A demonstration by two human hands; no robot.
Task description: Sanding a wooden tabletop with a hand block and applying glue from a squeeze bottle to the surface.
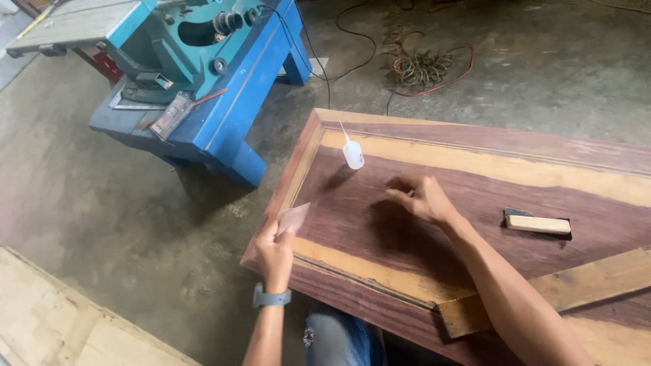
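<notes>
A large dark reddish wooden panel (475,196) with pale yellow streaks and a raised frame lies in front of me. My left hand (274,251), a grey watch on its wrist, pinches a small pinkish sheet (293,218) at the panel's near left edge. My right hand (420,198) hovers over the panel's middle with fingers loosely curled and nothing in them. A small white squeeze bottle (352,153) with a thin nozzle stands upright on the panel beyond both hands.
A small wooden block on a dark pad (538,225) rests on the panel at right. A pale wooden strip (563,290) lies across the near right. A blue and teal woodworking machine (196,74) stands on the concrete floor at upper left, coiled cables (424,68) behind.
</notes>
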